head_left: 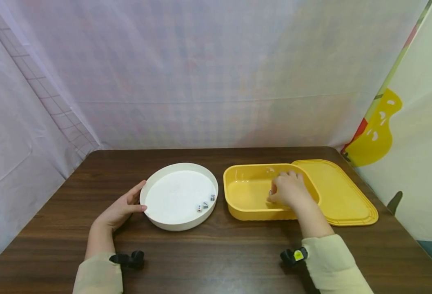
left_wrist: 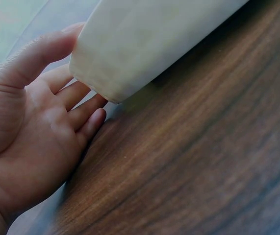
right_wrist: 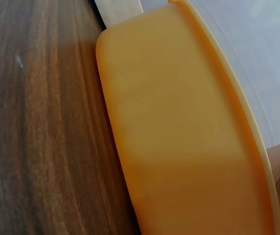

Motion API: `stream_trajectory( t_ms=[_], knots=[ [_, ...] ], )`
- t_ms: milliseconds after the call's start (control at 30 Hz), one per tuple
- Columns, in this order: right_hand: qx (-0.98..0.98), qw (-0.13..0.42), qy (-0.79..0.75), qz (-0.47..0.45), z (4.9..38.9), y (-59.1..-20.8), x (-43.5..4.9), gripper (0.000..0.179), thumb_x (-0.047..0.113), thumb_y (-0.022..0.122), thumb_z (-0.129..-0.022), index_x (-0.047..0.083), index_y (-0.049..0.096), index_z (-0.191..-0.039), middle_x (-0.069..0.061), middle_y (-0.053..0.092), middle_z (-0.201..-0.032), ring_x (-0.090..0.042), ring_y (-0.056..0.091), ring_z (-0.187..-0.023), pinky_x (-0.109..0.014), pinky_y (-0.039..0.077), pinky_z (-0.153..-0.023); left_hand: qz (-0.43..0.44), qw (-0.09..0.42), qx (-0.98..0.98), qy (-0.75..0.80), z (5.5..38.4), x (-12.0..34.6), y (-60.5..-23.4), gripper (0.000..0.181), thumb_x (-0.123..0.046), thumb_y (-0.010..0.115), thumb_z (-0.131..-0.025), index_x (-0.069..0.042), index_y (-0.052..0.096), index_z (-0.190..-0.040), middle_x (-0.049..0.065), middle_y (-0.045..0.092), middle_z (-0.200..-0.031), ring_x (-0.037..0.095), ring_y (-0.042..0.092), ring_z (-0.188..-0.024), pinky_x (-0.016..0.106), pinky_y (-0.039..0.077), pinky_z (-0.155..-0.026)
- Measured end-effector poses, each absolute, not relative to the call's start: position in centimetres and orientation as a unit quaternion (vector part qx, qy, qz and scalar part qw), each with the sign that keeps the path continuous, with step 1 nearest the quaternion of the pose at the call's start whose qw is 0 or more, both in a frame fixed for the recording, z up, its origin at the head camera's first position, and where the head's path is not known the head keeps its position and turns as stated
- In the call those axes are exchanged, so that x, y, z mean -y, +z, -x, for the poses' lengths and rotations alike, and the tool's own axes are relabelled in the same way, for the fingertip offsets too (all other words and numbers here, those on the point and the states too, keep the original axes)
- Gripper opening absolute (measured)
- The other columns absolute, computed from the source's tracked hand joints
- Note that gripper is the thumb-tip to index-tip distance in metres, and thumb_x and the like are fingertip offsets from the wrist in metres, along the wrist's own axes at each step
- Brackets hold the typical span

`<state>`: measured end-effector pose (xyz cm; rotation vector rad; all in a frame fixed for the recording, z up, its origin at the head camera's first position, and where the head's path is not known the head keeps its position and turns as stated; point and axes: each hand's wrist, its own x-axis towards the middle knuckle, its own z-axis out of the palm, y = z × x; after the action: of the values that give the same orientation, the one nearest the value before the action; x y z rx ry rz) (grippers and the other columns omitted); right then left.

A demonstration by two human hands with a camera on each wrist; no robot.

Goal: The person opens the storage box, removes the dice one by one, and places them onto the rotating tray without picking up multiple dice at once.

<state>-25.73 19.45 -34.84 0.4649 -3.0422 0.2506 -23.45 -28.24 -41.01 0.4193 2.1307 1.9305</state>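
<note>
A round white tray [head_left: 177,196] with a low wall stands at the left of the table. Three white dice [head_left: 205,205] lie inside it near the right edge. My left hand [head_left: 122,210] touches the tray's outer left side, thumb and fingers spread along the wall; some fingertips are hidden behind the tray wall [left_wrist: 144,44] in the left wrist view. Over the yellow box [head_left: 243,192], my right hand [head_left: 289,190] reaches inside and pinches a die [head_left: 270,192], mostly hidden by the fingers. The box wall [right_wrist: 179,112] covers most of that hand in the right wrist view.
A flat yellow lid [head_left: 342,196] lies to the right of the box, partly behind it. The dark wooden table [head_left: 201,261] ends at a pale hanging cloth [head_left: 208,81] at the back, with more cloth at both sides.
</note>
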Motion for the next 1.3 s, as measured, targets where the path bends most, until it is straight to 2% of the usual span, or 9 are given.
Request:
stream_trajectory(
  t_ms=[400, 833, 1067, 1300],
  knots=[
    [0.985, 0.021, 0.079, -0.154, 25.70, -35.15, -19.59, 0.016, 0.021, 0.077, -0.068, 0.016, 0.061, -0.065, -0.006, 0.054, -0.081, -0.041, 0.045, -0.096, -0.056, 0.028, -0.085, -0.143, 0.117, -0.727, 0.661, 23.41, 28.21, -40.89, 0.087, 0.005, 0.062, -0.086, -0.001, 0.005, -0.153, 0.018, -0.001, -0.158, 0.032, -0.005, -0.142, 0.052, -0.003, -0.110],
    [0.984, 0.022, 0.078, -0.161, 25.85, -35.34, -19.68, 0.018, 0.018, 0.076, -0.067, 0.017, 0.059, -0.062, -0.007, 0.051, -0.083, -0.043, 0.043, -0.100, -0.058, 0.026, -0.087, -0.142, 0.115, -0.733, 0.655, 23.48, 28.29, -41.11, 0.089, 0.003, 0.063, -0.086, -0.001, 0.005, -0.153, 0.018, -0.001, -0.158, 0.031, -0.006, -0.143, 0.052, -0.003, -0.110],
    [0.983, 0.037, 0.081, -0.162, 25.87, -34.99, -19.37, 0.011, 0.018, 0.074, -0.076, 0.017, 0.064, -0.069, -0.015, 0.057, -0.098, -0.048, 0.039, -0.112, -0.061, 0.024, -0.094, -0.141, 0.115, -0.731, 0.657, 23.46, 28.32, -41.12, 0.088, 0.003, 0.063, -0.086, -0.001, 0.005, -0.153, 0.018, 0.000, -0.158, 0.031, -0.005, -0.143, 0.052, -0.003, -0.110],
    [0.979, 0.058, 0.080, -0.177, 25.64, -34.78, -18.97, 0.012, 0.020, 0.077, -0.075, 0.017, 0.066, -0.071, -0.022, 0.058, -0.116, -0.048, 0.039, -0.114, -0.063, 0.024, -0.095, -0.143, 0.115, -0.733, 0.655, 23.61, 28.39, -41.25, 0.088, 0.003, 0.063, -0.086, -0.001, 0.005, -0.153, 0.018, -0.001, -0.158, 0.031, -0.005, -0.143, 0.052, -0.003, -0.110]
  ],
)
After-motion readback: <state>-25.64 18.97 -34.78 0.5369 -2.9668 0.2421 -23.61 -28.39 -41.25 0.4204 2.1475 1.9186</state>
